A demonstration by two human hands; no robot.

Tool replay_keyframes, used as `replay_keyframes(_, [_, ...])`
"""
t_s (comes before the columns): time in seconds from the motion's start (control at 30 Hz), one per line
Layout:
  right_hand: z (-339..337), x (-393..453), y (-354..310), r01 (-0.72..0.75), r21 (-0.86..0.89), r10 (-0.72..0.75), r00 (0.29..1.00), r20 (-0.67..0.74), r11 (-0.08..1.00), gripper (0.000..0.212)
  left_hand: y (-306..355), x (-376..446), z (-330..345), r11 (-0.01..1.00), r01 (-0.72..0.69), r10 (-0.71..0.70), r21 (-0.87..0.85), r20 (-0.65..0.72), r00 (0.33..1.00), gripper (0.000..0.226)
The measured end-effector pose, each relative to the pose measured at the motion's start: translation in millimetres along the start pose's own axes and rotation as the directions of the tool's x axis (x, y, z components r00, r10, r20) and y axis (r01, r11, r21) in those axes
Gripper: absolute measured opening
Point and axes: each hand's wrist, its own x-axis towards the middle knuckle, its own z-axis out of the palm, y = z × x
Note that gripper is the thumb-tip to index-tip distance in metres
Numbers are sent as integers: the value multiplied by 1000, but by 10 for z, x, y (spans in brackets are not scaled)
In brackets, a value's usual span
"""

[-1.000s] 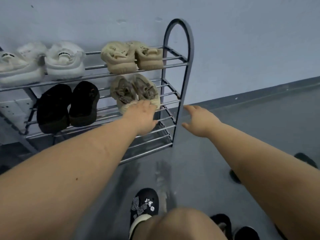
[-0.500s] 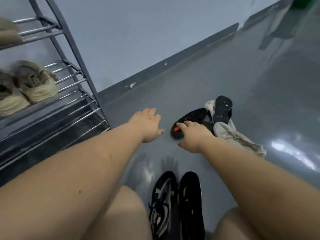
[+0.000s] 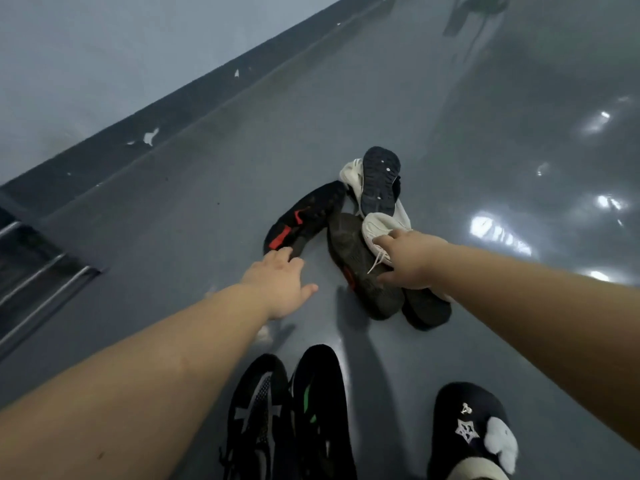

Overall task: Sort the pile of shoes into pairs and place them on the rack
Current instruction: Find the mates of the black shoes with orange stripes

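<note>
We see right hand (image 3: 410, 261) gripping white shoe (image 3: 377, 230) atop pile; left hand (image 3: 280, 282) flat, fingertips touching black-red shoe (image 3: 304, 216).

You're crouched in a bare hallway or entry: glossy grey floor (image 3: 485, 98), plain blue-grey wall (image 3: 104, 64) with dark baseboard (image 3: 194, 102).

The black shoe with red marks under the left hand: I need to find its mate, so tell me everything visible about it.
The black shoe with red marks lies on its side on the grey floor, at the left edge of the pile. Dark, matte upper, red patch near the heel, thin red stroke midway. The left hand touches its near end with straight fingers; its far end meets a white shoe.
</note>
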Motion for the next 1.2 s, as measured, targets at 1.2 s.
replay_keyframes(1.2, [1429, 404, 1389, -336, 780, 316, 930, 187, 528, 40, 1796, 1492, 1093, 15, 428, -73, -904, 426, 902, 50])
